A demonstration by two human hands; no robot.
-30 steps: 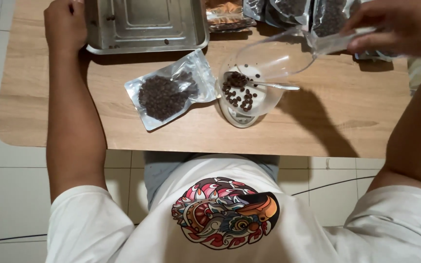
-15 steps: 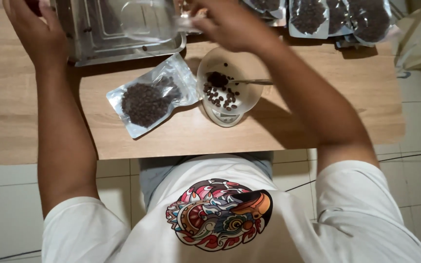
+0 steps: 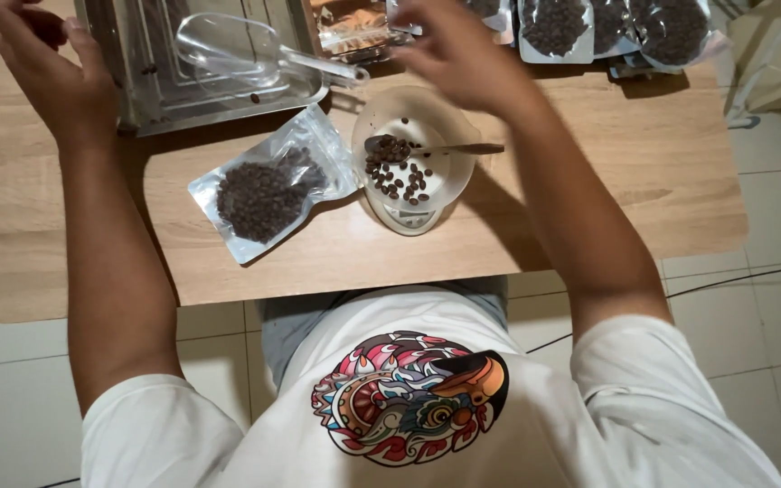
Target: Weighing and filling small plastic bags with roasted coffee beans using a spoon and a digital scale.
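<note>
My left hand [image 3: 42, 72] hovers at the far left of the table, beside the left rim of a metal tray [image 3: 151, 108]; its fingertips are cut off by the frame's top edge. My right hand [image 3: 452, 50] is blurred above a white bowl [image 3: 436, 113], fingers apart and holding nothing. A clear plastic scoop [image 3: 228, 50] lies in the tray, its handle pointing right. The bowl holds dark coffee beans [image 3: 395, 172] and a spoon [image 3: 449, 149], and sits on a small scale [image 3: 404, 221]. A clear pouch of beans [image 3: 268, 185] lies flat to the bowl's left.
Several filled bean pouches [image 3: 625, 27] line the table's far right edge, with an orange-brown packet [image 3: 350, 27] beside the tray. The wooden table [image 3: 607, 190] has a near edge above my lap. Tiled floor surrounds it.
My right hand carried the clear scoop from the right side to the tray and let go of it there. My left hand lifted slightly off the tray's edge.
</note>
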